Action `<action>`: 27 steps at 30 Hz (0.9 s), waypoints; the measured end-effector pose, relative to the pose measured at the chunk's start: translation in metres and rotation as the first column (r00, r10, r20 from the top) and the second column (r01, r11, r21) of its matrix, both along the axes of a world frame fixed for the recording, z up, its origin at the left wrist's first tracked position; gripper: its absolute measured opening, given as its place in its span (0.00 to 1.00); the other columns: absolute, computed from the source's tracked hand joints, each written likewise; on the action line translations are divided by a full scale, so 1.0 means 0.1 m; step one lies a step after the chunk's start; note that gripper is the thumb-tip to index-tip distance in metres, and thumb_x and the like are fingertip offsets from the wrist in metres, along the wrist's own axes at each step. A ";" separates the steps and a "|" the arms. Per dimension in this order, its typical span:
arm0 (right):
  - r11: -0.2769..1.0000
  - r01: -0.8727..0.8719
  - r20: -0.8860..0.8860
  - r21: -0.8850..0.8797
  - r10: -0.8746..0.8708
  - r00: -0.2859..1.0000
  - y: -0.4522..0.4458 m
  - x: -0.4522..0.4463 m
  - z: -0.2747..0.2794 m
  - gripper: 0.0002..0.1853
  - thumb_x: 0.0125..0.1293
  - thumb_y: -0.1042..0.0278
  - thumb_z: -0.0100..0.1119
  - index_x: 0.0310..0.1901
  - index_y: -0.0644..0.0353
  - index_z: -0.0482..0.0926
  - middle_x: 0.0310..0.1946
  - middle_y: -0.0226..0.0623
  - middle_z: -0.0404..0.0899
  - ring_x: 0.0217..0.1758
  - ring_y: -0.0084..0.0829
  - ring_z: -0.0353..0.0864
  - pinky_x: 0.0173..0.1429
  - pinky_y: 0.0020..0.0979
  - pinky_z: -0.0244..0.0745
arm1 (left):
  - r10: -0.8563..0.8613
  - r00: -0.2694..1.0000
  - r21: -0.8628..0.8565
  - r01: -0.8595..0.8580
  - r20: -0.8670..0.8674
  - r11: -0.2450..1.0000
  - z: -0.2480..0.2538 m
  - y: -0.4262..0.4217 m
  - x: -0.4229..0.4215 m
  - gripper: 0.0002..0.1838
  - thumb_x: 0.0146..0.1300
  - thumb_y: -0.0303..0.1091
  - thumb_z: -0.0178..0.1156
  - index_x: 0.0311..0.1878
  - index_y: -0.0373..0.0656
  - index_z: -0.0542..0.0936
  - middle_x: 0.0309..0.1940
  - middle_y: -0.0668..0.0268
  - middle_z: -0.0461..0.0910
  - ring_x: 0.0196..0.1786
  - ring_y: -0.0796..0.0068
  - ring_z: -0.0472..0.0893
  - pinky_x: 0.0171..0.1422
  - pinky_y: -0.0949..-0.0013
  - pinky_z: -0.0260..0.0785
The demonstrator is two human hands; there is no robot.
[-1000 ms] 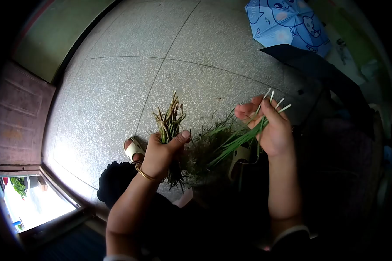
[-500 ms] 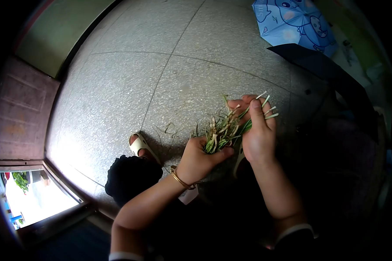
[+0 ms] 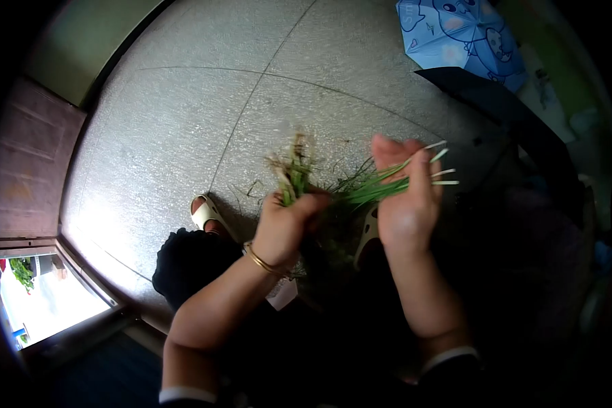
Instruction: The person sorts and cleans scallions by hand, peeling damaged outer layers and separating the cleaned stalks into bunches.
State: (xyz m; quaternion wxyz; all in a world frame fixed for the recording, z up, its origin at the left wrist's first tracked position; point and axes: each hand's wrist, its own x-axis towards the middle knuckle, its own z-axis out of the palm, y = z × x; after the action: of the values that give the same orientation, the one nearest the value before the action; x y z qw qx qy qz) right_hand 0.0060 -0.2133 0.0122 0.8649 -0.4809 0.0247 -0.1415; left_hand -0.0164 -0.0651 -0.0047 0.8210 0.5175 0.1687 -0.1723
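Observation:
My left hand (image 3: 282,228) is closed around a bunch of untidy chives (image 3: 294,173), whose brownish, dry ends stick up past the thumb and are smeared by motion. To its right, my right hand (image 3: 404,214) grips several thin green chives (image 3: 375,188) between thumb and fingers. Their white ends point out to the right, and their green leaves trail left towards my other hand. A small gap parts the two hands. The lower part of the left bunch is hidden inside the fist.
Loose plant scraps (image 3: 248,190) lie on the speckled floor (image 3: 183,122) near my sandalled foot (image 3: 207,212). A blue patterned umbrella (image 3: 466,41) and a dark umbrella (image 3: 496,102) stand at the upper right. On the left is a wooden door (image 3: 30,163), with a bright opening below it.
My left hand has moved left with its bunch, away from the right hand. More of the green leaves in my right hand now shows, and that hand has shifted slightly right.

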 end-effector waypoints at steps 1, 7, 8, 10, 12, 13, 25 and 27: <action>0.999 -0.030 0.058 0.029 0.028 0.998 -0.14 0.04 0.04 0.11 0.69 0.63 0.40 0.43 0.61 0.68 0.41 0.44 0.76 0.51 0.36 0.74 0.63 0.41 0.63 | 0.043 0.999 0.036 -0.044 0.013 0.998 -0.05 0.07 0.04 0.03 0.51 0.25 0.57 0.30 0.37 0.76 0.17 0.70 0.70 0.18 0.81 0.66 0.22 0.79 0.57; 0.878 -0.052 0.146 0.475 -0.021 0.989 -0.94 0.24 0.13 0.10 0.67 0.65 0.44 0.41 0.62 0.70 0.36 0.36 0.78 0.49 0.32 0.75 0.64 0.38 0.63 | -0.026 0.992 0.411 -0.026 0.120 0.911 0.09 0.37 0.21 0.14 0.49 0.25 0.64 0.42 0.37 0.77 0.21 0.72 0.74 0.19 0.86 0.67 0.21 0.81 0.58; 0.882 -0.052 0.144 0.468 -0.018 0.989 -1.05 0.26 0.11 0.10 0.67 0.65 0.44 0.41 0.62 0.70 0.36 0.36 0.78 0.49 0.32 0.75 0.64 0.38 0.63 | -0.037 0.987 0.430 -0.034 0.155 0.902 0.07 0.39 0.21 0.17 0.49 0.25 0.63 0.44 0.36 0.76 0.22 0.72 0.75 0.19 0.87 0.66 0.22 0.82 0.58; 0.742 -0.172 0.203 0.648 0.049 0.978 -1.18 0.27 0.13 0.09 0.68 0.67 0.43 0.41 0.62 0.72 0.36 0.36 0.78 0.49 0.32 0.75 0.64 0.38 0.64 | -0.052 0.990 0.413 -0.005 0.128 0.911 -0.02 0.43 0.21 0.19 0.49 0.24 0.63 0.47 0.37 0.75 0.22 0.71 0.76 0.19 0.87 0.66 0.22 0.82 0.57; 0.704 -0.180 0.194 0.687 0.061 0.979 -1.24 0.25 0.15 0.10 0.68 0.68 0.42 0.40 0.64 0.73 0.35 0.36 0.78 0.48 0.33 0.76 0.63 0.38 0.64 | -0.065 0.993 0.396 0.022 0.096 0.918 -0.07 0.41 0.19 0.21 0.49 0.24 0.63 0.49 0.37 0.74 0.23 0.70 0.77 0.19 0.87 0.65 0.22 0.83 0.57; 0.672 -0.206 0.213 0.712 0.072 0.974 -1.24 0.25 0.17 0.10 0.68 0.68 0.42 0.39 0.64 0.73 0.35 0.37 0.78 0.47 0.33 0.76 0.63 0.38 0.65 | -0.066 0.994 0.377 0.028 0.086 0.926 -0.05 0.39 0.19 0.22 0.49 0.24 0.63 0.51 0.37 0.73 0.24 0.69 0.78 0.19 0.87 0.65 0.22 0.83 0.56; 0.578 -0.305 0.226 0.757 0.206 0.952 -0.92 0.26 0.20 0.12 0.68 0.67 0.40 0.37 0.66 0.73 0.32 0.37 0.78 0.46 0.34 0.77 0.63 0.39 0.64 | -0.360 0.933 0.116 0.357 0.004 0.927 0.01 0.11 0.02 0.11 0.53 0.35 0.65 0.30 0.37 0.79 0.20 0.73 0.75 0.20 0.87 0.69 0.24 0.81 0.60; 0.564 -0.329 0.231 0.757 0.239 0.943 -0.87 0.27 0.18 0.13 0.68 0.67 0.40 0.37 0.66 0.73 0.32 0.37 0.78 0.46 0.34 0.77 0.63 0.38 0.64 | -0.377 0.925 0.126 0.379 -0.038 0.917 0.03 0.06 0.00 0.10 0.53 0.34 0.65 0.32 0.36 0.79 0.22 0.72 0.77 0.22 0.87 0.70 0.26 0.81 0.62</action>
State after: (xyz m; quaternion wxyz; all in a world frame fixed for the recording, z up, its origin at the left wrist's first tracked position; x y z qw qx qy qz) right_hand 0.0329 -0.3005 0.0302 0.9984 -0.0423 -0.0376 0.0004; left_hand -0.0160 -0.0587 -0.0014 0.7354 0.5918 0.0820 -0.3197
